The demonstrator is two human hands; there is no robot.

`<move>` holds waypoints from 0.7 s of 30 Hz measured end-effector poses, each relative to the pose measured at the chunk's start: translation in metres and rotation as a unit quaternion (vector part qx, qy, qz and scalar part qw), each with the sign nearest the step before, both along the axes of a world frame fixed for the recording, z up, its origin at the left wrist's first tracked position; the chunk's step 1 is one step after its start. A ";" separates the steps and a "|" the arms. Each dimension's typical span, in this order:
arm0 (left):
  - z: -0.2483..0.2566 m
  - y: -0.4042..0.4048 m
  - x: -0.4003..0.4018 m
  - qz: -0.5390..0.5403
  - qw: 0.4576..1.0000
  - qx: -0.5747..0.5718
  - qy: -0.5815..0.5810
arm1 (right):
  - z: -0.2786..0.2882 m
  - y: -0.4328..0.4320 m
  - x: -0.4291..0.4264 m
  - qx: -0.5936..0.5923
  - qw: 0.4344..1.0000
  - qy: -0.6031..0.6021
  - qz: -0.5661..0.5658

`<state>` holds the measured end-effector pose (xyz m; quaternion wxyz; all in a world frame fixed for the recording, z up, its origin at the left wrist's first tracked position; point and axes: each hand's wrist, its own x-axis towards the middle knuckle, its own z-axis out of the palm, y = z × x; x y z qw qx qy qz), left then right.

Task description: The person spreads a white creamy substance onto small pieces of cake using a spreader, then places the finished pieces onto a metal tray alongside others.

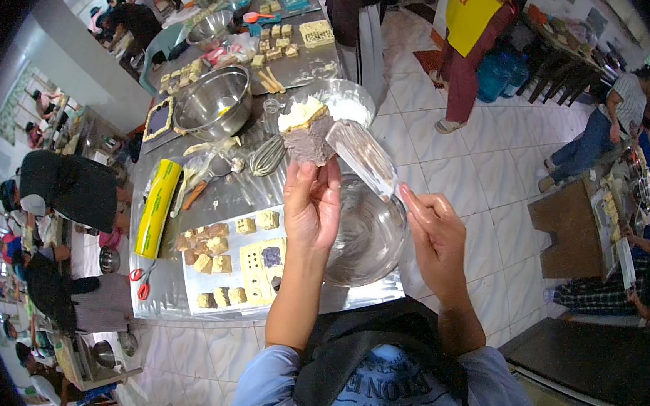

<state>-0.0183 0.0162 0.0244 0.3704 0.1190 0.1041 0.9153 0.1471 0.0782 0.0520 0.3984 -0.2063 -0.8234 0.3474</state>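
Note:
My left hand (314, 204) holds up a small cake piece (309, 137) by its base. Grey-purple frosting coats its side, and pale yellow frosting is piled on top. In my right hand (434, 225) is a frosting-smeared spatula (364, 156), its blade close beside the cake. Under both hands stands a metal mixing bowl (363, 240) with streaks of frosting inside. To the left, a white board (221, 279) carries several small frosted cake pieces (220, 263) and a decorated square cake (254, 255).
A yellow cling-wrap roll (157, 209), red-handled scissors (143, 284), a whisk (267, 156) and an orange-handled tool (194, 195) lie on the metal table. Farther back are a steel bowl (215, 105) and a bowl of white frosting (351, 102). A person in a yellow apron (471, 13) stands beyond.

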 end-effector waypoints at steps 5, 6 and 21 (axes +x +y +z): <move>-0.001 0.003 -0.002 0.013 0.999 -0.046 0.018 | -0.021 -0.004 -0.012 -0.014 0.999 -0.015 0.025; -0.003 0.002 -0.005 0.017 0.998 -0.060 0.026 | -0.025 -0.005 -0.009 -0.013 0.999 -0.013 0.027; 0.000 -0.002 -0.001 -0.041 0.998 0.046 0.000 | -0.006 0.007 -0.013 -0.015 1.000 -0.001 0.006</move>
